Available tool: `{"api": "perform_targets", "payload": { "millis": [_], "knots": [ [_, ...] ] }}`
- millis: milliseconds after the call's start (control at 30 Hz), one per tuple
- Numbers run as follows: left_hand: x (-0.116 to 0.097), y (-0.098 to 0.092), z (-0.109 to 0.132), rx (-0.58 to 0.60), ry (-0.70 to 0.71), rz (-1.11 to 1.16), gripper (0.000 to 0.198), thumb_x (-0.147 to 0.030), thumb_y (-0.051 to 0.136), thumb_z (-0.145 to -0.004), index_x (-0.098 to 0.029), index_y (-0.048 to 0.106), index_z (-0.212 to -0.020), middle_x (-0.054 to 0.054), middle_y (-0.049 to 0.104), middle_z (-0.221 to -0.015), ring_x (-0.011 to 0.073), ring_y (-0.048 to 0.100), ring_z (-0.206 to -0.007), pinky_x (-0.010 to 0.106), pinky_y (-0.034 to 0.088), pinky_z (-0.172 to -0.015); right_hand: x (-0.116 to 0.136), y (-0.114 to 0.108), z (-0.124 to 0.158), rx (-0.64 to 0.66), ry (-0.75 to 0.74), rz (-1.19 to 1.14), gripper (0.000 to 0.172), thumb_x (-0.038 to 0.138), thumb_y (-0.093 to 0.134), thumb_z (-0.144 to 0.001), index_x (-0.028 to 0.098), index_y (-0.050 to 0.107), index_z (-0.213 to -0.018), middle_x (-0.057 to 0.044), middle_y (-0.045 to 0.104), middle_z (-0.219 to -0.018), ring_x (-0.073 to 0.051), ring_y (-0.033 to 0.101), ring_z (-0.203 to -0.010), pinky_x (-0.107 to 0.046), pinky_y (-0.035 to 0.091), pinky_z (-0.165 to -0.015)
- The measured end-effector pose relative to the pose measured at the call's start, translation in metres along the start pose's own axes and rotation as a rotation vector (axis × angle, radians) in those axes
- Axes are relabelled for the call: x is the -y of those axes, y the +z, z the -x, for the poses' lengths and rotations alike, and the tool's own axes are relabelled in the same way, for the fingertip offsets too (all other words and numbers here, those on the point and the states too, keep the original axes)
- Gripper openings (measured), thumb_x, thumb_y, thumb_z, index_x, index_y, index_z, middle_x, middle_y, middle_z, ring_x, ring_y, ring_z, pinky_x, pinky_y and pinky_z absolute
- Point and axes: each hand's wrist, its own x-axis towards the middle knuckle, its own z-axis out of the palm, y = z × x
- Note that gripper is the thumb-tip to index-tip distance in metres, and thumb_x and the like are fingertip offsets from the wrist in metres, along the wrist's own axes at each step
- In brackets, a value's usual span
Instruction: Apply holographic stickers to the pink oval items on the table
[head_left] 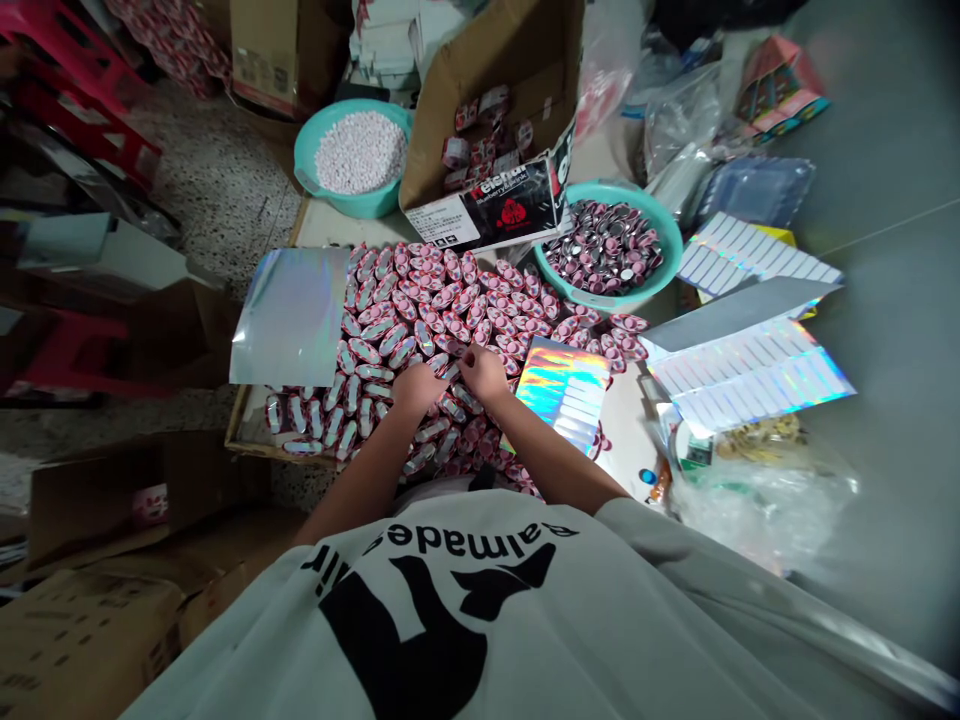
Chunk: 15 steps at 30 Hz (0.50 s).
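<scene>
My left hand (420, 388) and my right hand (482, 372) are close together over the middle of the table. Their fingers are closed in a pinch around a small pale strip (452, 370) between them. Under and around them lie many small oval pink-and-red packs (405, 305), a good number with a shiny strip on top. To the right of my right hand, a shiny holographic label sheet (566, 390) rests on the packs, with some labels gone from it. A pale iridescent sheet (289, 315) covers the table's left end. My fingertips are too small to see in detail.
Behind the packs stand a teal basin (306, 150) of small white pieces, an open carton (491, 235) with wrapped rolls, and another teal basin (671, 240) of round metallic and pink pieces. Label sheets (750, 370) and plastic bags (765, 500) lie at right. Cardboard boxes (82, 630) are lower left.
</scene>
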Motion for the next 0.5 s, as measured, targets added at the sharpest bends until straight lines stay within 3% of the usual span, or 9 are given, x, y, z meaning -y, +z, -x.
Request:
{"api": "perform_targets", "payload": {
  "millis": [233,367,500],
  "knots": [
    [0.0002,-0.0009,-0.0065,-0.003,-0.016,0.028,0.018,-0.039,0.065,-0.072,-0.023,0.067,-0.063,0.006,0.067,-0.061,0.0219,0.065,-0.072,0.027,0.043,-0.064,0.0032,0.0001,-0.0022,0.008,-0.008,-0.016,0.014,0.014,0.055,-0.076,0.018,0.067,-0.082,-0.004,0.068,-0.079,-0.018,0.057,-0.073,-0.026,0.039,-0.066],
    [-0.0017,-0.0040,-0.0082,0.025,-0.064,0.024,0.025,-0.048,0.066,-0.071,-0.023,0.069,-0.069,0.009,0.072,-0.072,0.0241,0.067,-0.076,0.028,0.044,-0.065,0.0007,-0.0011,-0.0038,-0.054,-0.019,-0.015,0.016,0.016,0.061,-0.072,0.015,0.069,-0.086,-0.008,0.067,-0.093,-0.019,0.058,-0.083,-0.027,0.042,-0.072],
    [-0.0029,-0.0047,-0.0069,0.009,-0.065,0.015,0.029,-0.051,0.067,-0.070,-0.022,0.068,-0.067,0.010,0.073,-0.074,0.0238,0.068,-0.073,0.028,0.044,-0.063,-0.0005,-0.0031,-0.0074,-0.016,-0.003,0.023,0.016,0.015,0.061,-0.072,0.015,0.072,-0.084,-0.009,0.069,-0.093,-0.021,0.060,-0.085,-0.027,0.044,-0.074]
  ]
}}
